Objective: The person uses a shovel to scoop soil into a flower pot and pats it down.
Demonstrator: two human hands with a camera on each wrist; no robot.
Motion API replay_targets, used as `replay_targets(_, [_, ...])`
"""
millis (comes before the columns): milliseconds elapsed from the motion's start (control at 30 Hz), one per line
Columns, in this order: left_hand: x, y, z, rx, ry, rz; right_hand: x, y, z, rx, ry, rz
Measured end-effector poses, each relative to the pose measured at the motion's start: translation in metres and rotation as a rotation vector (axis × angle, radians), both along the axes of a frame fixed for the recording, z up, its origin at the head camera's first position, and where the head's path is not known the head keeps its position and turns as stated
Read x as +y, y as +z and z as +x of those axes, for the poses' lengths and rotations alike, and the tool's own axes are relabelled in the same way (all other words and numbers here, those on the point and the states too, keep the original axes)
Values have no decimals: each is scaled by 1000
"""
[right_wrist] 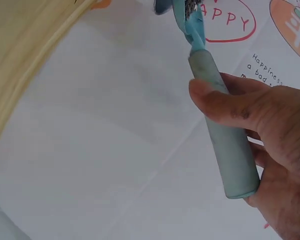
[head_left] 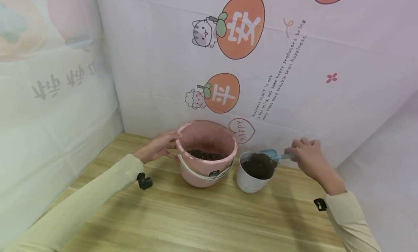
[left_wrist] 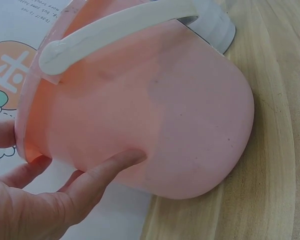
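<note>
A pink bucket point(head_left: 206, 154) with a white handle stands on the wooden table point(head_left: 202, 219), tilted a little, with dark soil at its bottom. My left hand point(head_left: 156, 147) holds its left side, thumb on the rim, fingers point(left_wrist: 97, 175) pressed against the pink bucket wall point(left_wrist: 190, 115). To the right stands a white pot point(head_left: 251, 179) heaped with dark soil point(head_left: 259, 165). My right hand point(head_left: 308, 156) grips the handle of a light blue trowel point(head_left: 275, 156), whose blade lies over the pot's soil. In the right wrist view the trowel handle point(right_wrist: 225, 145) sits in my fingers.
A pale printed backdrop point(head_left: 294, 81) with cartoon fruit and text stands close behind the bucket and pot, and cloth walls close in left and right. The wooden table stretches toward me in front of both containers.
</note>
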State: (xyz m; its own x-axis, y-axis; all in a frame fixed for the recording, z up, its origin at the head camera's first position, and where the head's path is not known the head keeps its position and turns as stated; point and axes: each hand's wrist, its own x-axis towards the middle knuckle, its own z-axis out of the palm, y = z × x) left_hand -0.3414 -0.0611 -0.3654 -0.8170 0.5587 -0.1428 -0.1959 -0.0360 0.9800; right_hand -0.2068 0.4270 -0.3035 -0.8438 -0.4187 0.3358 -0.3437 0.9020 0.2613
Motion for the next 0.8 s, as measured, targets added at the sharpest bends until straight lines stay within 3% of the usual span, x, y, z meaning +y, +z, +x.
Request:
replay_targets(167, [-2,0,0,5,4,1,-1,3,-4,74,-9,48])
replay_targets(500, [-2,-2,-1,19,-4,-5,-4,7,-2,101,-36,60])
replay_targets(800, [-1,-2,-1,15,-4,-7,-3,5,-2,136,-6,82])
